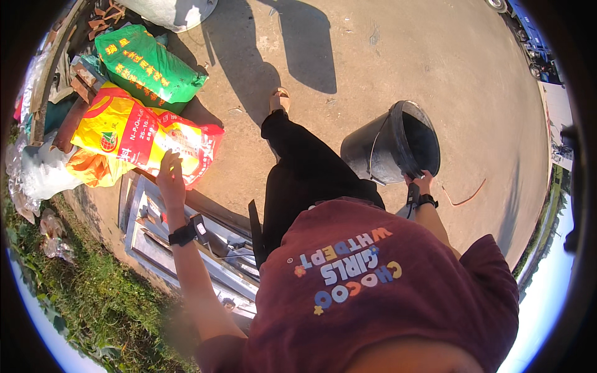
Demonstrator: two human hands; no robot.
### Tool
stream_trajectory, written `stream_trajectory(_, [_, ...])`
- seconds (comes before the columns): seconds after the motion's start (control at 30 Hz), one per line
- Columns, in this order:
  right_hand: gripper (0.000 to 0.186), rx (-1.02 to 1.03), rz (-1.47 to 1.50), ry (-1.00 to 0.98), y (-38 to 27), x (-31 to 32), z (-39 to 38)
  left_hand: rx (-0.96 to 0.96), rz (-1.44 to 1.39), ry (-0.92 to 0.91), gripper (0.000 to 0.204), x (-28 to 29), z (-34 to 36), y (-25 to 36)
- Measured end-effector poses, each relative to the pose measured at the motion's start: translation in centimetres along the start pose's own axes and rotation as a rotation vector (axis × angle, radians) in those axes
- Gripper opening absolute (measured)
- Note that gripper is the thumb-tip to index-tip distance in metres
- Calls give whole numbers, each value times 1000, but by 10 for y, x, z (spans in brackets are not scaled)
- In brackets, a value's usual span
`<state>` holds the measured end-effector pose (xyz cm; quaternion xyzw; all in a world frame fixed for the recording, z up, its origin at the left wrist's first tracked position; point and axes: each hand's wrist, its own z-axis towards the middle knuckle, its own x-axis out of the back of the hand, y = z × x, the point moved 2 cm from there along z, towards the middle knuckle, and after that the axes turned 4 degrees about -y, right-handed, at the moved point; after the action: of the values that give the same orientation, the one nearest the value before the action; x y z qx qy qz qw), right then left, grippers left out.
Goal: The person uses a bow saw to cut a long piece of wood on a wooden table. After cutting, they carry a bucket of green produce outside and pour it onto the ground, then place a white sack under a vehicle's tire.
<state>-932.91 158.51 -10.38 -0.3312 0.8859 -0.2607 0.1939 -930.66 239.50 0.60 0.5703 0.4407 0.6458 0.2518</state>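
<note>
My left hand [170, 170] is raised beside a yellow and red printed sack [112, 125], its fingers apart and nothing visibly in them. I cannot tell whether the fingertips touch the sack. My right hand [420, 181] grips the rim of a black bucket [367, 149] at my right. The bucket is tilted on the concrete ground, its dark opening toward the right. A green printed sack [146, 62] lies above the yellow one, and an orange bag [96, 171] sticks out below it. My leg in black trousers stretches forward between the sacks and the bucket.
Scrap wood [84, 81] and white plastic bags [46, 168] are piled at the left. Metal frames [149, 236] lie by my left arm, beside weeds [93, 292]. A white sack [186, 9] stands at the top. Concrete ground [398, 56] stretches right toward a blue vehicle [528, 34].
</note>
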Motion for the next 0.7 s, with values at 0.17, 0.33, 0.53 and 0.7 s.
stream_trajectory(0.17, [36,470,-1042,164,15,-23,-4,252,580,-420,40,-5,-146,-51])
stream_trajectory(0.33, [41,612,-1302,206,29,-7,-28,1087,535,-661,28,19,-287,-157])
stream_trajectory(0.53, [56,379,-1428,431,36,12,-39,1124,-171,17,20,-43,-235,-174])
stream_trajectory(0.7, [64,388,-1373,640,55,34,-50,443,318,-438,35,-42,-103,-167])
